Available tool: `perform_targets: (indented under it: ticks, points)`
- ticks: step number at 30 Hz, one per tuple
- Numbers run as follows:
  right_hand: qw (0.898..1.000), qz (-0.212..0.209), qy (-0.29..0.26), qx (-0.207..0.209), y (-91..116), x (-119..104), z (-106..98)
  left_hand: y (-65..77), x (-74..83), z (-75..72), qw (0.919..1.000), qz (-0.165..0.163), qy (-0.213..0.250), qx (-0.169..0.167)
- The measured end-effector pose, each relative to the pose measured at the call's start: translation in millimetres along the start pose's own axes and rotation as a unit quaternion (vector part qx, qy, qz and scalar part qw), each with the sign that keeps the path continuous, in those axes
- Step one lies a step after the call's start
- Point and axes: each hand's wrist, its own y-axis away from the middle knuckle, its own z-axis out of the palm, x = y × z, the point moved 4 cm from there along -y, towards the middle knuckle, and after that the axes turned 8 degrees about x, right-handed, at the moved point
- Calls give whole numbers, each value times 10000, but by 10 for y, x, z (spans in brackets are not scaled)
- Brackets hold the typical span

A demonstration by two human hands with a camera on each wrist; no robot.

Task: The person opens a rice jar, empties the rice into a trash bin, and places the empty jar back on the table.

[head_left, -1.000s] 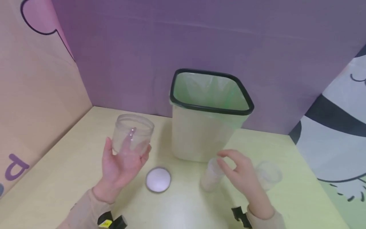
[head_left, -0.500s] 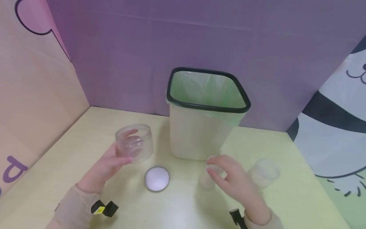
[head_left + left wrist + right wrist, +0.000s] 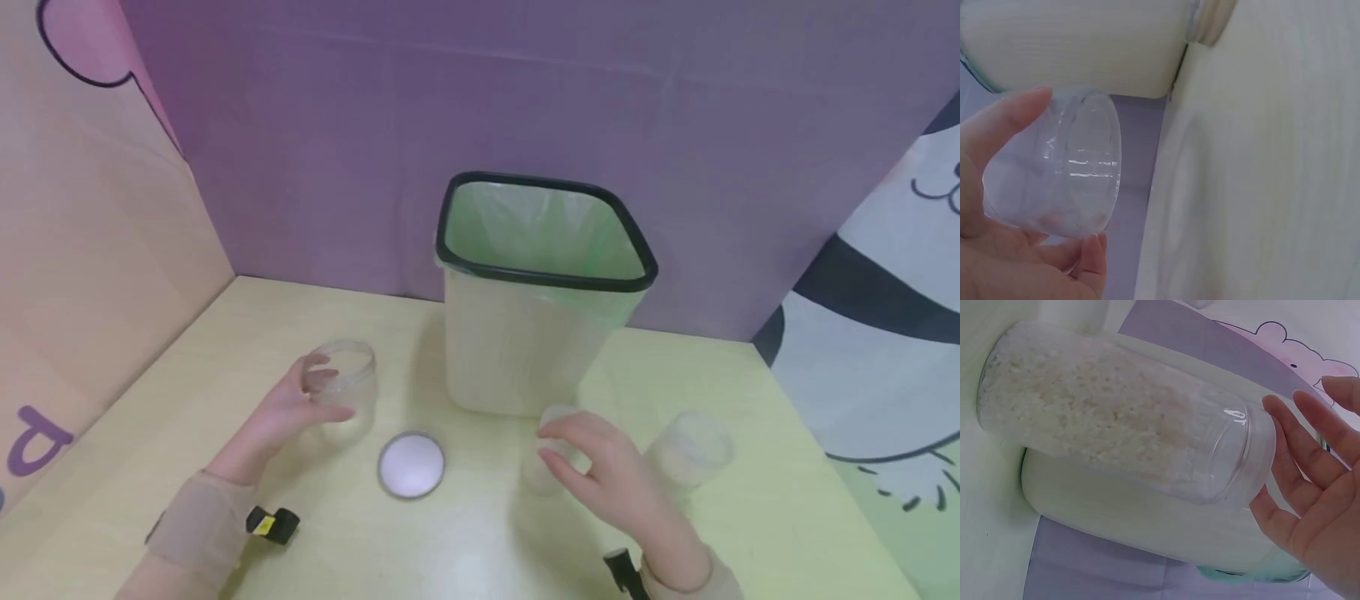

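Observation:
A clear, wide plastic jar (image 3: 354,387) with nothing visible inside is gripped by my left hand (image 3: 288,408), thumb on one side and fingers on the other. The left wrist view has this jar (image 3: 1054,165) a little off the tabletop. My right hand (image 3: 615,471) holds the top of a taller clear jar (image 3: 1104,412), its thumb and fingers about the cap (image 3: 1257,456). White rice-like grains fill most of that jar, which stands on the table. Between the hands lies a round pale disc (image 3: 411,466) with a darker rim.
A pale bin (image 3: 517,350) with a black rim and a thin liner stands behind the hands, near the purple back wall (image 3: 315,167). Another clear round container (image 3: 693,450) sits right of my right hand. A pinkish panel (image 3: 90,250) borders the table's left side.
My left hand has turned from palm-up to a side grip and lowered the clear jar toward the table. The right hand stays at the taller jar, having shifted only slightly.

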Motion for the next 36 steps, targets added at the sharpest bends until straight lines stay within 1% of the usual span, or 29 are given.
perform_targets:
  ticks: [3,5,9,13,18,23,26,31,36]
  points:
    - [10000,13,45,-4,4,16,-3,-24,-70,-1,9996,-154,-250,20]
    - [10000,54,79,-6,7,26,-8,-36,-100,-1,9991,-200,-369,12]
    - [9998,116,131,-22,8,34,-19,-53,-163,-7,9984,-314,-477,9]
    - [9999,93,115,-56,3,29,-21,-68,-226,-20,9972,-395,-631,104]
    - [9999,70,113,-66,-2,28,-23,-92,-275,-39,9963,-248,-801,196]
    - [9999,96,115,-80,-2,31,-31,-102,-305,-61,9956,-68,-920,191]
    - [9997,140,136,-115,1,33,-40,-105,-314,-64,9956,0,-918,170]
    - [9997,145,139,-134,0,38,-55,-117,-348,-58,9964,5,-832,146]
    - [9997,141,158,-109,3,47,-66,-113,-389,-41,9974,-164,-690,110]
